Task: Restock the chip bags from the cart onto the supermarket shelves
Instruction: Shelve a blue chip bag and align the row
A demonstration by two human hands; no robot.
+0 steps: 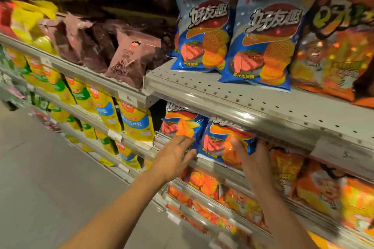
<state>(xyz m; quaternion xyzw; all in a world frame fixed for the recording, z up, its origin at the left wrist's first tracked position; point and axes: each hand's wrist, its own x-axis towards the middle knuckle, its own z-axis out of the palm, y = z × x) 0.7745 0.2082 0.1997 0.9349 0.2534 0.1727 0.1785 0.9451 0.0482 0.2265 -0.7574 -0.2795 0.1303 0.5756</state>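
Seating blue chip bags on the second shelf, both hands at the bag fronts.

The shelving [263,107] holds two blue bags upright on top, with the worked row just beneath its front rail; no cart is in view. On that lower shelf [214,164] the right blue bag [217,143] stands beside the left blue bag [182,125]. The right hand [254,159] has its grip clamped on the right bag's edge; the left hand [174,155] lies with fingers apart, touching the left bag. Best to push each bag back upright, faces forward, without crushing the chips.
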